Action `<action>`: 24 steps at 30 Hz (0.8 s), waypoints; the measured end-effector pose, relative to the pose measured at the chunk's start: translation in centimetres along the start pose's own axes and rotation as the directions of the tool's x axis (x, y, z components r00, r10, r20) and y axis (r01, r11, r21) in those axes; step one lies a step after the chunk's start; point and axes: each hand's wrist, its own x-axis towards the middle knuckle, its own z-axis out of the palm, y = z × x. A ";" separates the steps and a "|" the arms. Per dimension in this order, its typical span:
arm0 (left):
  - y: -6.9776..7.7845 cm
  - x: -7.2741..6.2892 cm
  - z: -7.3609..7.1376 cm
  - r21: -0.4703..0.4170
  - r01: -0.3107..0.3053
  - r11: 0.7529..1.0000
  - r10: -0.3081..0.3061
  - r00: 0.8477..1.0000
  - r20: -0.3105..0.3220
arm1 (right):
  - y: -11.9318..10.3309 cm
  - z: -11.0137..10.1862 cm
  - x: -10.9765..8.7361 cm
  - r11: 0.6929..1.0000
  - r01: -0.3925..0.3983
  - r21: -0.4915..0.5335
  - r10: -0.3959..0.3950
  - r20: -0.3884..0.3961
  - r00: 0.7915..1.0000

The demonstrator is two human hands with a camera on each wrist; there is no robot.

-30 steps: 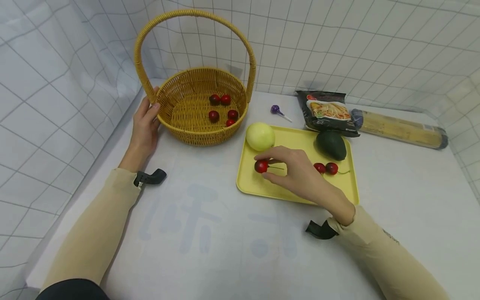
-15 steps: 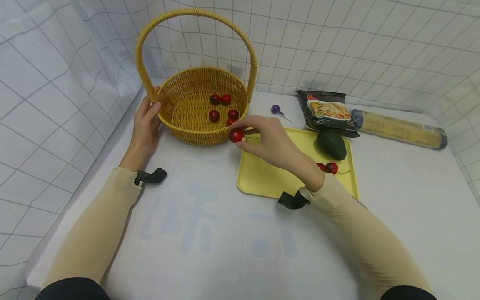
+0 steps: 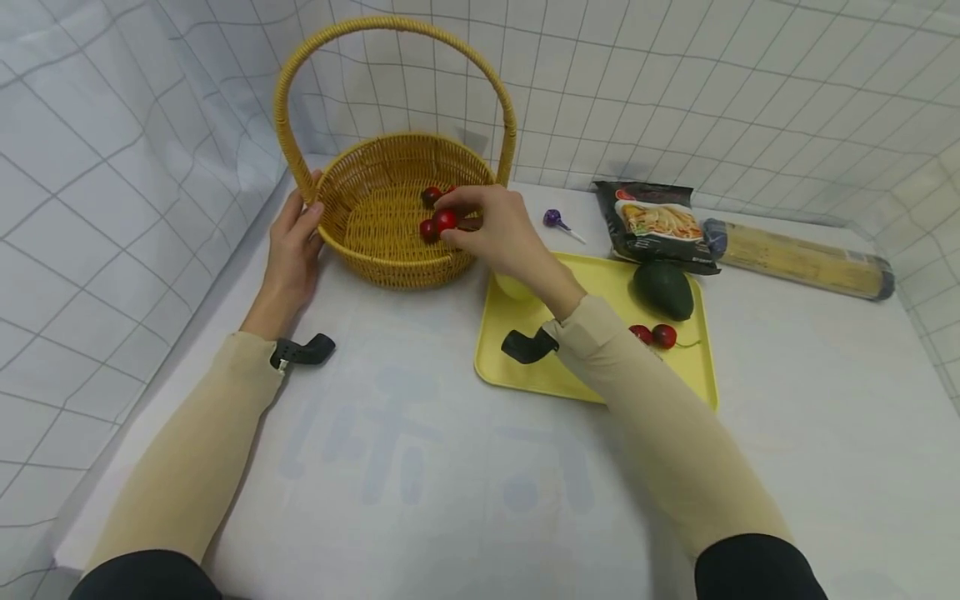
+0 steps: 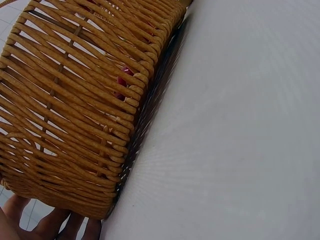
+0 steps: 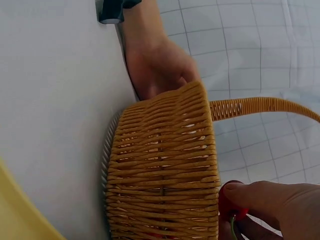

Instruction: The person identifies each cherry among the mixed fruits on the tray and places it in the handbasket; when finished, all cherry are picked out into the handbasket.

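A yellow wicker basket (image 3: 408,271) with a tall arched handle stands at the back left, several cherries in it. My left hand (image 3: 291,250) grips its left side by the handle's foot, thumb at the rim; some of those fingers show against the weave in the left wrist view. Over the basket's right part, my right hand (image 3: 498,225) pinches a red cherry (image 3: 446,219) between thumb and fingers. Its green stem is visible in the right wrist view, where the cherry (image 5: 231,202) is beside the rim. Some cherries inside are hidden behind this hand.
Right of the basket lies a yellow tray (image 3: 525,379) bearing a mostly hidden pale round fruit (image 3: 513,287), a dark green avocado (image 3: 663,290) and two cherries (image 3: 663,337). Behind are a purple lollipop (image 3: 553,219), a black noodle packet (image 3: 656,225) and a yellowish cylinder (image 3: 798,257).
From above the tray, my right hand has carried the cherry left and away from me, over the basket's rim. My left hand keeps its hold on the basket.
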 end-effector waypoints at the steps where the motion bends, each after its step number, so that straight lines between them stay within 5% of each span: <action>1: 0.0 0.0 0.0 0.009 -0.004 1.000 0.004 1.000 -0.002 | 0.1 0.1 0.5 1.000 -0.015 0.009 0.015 -0.004 1.000; 12: -0.4 0.1 0.0 0.016 -0.009 1.000 0.009 1.000 -0.006 | 0.8 1.5 3.9 0.996 -0.086 0.031 0.088 -0.076 0.993; 17: -0.5 0.1 0.2 0.013 -0.009 1.000 0.009 1.000 -0.010 | 0.9 1.4 3.1 0.993 -0.092 0.073 0.101 -0.128 0.987; 24: -0.1 0.0 -0.1 0.016 -0.007 1.000 0.007 1.000 -0.007 | 0.4 0.3 0.3 0.999 -0.004 0.044 0.010 -0.131 0.991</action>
